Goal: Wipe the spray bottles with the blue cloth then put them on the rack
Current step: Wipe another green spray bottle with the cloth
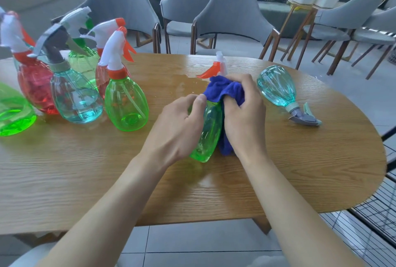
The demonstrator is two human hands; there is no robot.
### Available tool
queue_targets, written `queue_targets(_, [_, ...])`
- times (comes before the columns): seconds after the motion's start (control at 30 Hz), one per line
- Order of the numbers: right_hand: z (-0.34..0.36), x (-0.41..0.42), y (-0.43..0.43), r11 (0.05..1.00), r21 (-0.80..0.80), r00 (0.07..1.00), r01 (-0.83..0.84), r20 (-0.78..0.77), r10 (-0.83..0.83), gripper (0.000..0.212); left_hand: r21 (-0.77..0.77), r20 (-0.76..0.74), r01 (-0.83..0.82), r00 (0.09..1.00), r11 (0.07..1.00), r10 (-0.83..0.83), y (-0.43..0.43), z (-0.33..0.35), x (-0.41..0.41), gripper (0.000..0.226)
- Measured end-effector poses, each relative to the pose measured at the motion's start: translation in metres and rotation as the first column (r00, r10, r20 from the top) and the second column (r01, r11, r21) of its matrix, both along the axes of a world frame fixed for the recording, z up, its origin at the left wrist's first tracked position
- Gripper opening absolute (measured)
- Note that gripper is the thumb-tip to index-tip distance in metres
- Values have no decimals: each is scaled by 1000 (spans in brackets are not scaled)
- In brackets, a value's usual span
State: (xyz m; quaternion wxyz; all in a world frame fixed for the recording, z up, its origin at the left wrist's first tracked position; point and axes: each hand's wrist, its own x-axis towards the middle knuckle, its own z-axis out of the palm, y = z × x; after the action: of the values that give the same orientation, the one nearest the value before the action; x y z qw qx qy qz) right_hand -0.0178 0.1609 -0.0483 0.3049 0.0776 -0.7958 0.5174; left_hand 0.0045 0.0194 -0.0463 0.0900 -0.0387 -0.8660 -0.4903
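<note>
My left hand (pixel 179 127) grips a green spray bottle (pixel 209 131) that tilts over the middle of the wooden table (pixel 85 170). Its white and orange trigger head (pixel 216 66) points away from me. My right hand (pixel 244 116) holds the blue cloth (pixel 222 90) bunched against the bottle's neck and right side. A teal bottle (pixel 277 86) lies on its side to the right, nozzle toward me. Several green, red and teal bottles stand in a group at the left, a green one (pixel 126 104) nearest my hands.
A black wire rack (pixel 377 209) stands beside the table at the lower right. A patch of water (pixel 184 82) shines on the tabletop behind the held bottle. Grey chairs (pixel 233 14) line the far side of the table.
</note>
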Motion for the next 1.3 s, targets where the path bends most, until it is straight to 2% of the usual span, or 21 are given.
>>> queue_targets(0.2, [-1,5,-2,993,24,993,-114,28,113,24,86,21,-24,1000,996,22,-1,0,-3,48])
queue_targets(0.3, [4,4,1,983,-122,987,-140,60,148,28,167,73,-16,997,986,4,-5,-3,-6,55])
queue_targets(0.37, [2,2,3,970,-226,989,-88,93,112,24,284,139,-34,990,958,-6,-6,-3,-9,57])
queue_targets(0.43, [-4,-4,4,941,-340,986,-1,159,59,10,330,211,-53,977,942,-18,-7,0,-12,48])
queue_targets(0.57, [-5,-11,9,868,-483,980,112,198,-16,25,378,280,40,948,925,-155,-12,7,-7,30])
queue_targets(0.63, [-2,-10,8,862,-501,986,81,165,3,24,383,273,79,942,920,-195,-11,7,-9,38])
queue_targets(0.73, [-3,-7,2,925,-379,986,-37,136,95,26,344,275,68,946,936,-170,-9,9,-5,45])
queue_targets(0.8, [-5,-8,0,923,-381,985,-46,137,106,29,322,275,82,945,943,-176,-7,7,-3,49])
queue_targets(0.9, [-1,-10,3,838,-545,974,-13,182,133,22,220,229,117,959,968,-167,-6,8,-1,39])
queue_targets(1.0, [-3,-14,6,740,-673,957,-11,207,202,33,186,219,125,962,975,-165,-5,8,2,37])
queue_targets(1.17, [-7,-15,4,722,-677,932,-143,154,329,37,235,243,48,964,971,-106,-8,12,1,35])
queue_targets(1.23, [-5,-16,7,676,-726,925,-125,161,344,29,198,230,84,965,976,-130,-9,12,1,37])
queue_targets(1.3, [-4,-17,9,642,-765,921,-50,213,326,10,162,224,121,962,979,-156,-10,13,3,37])
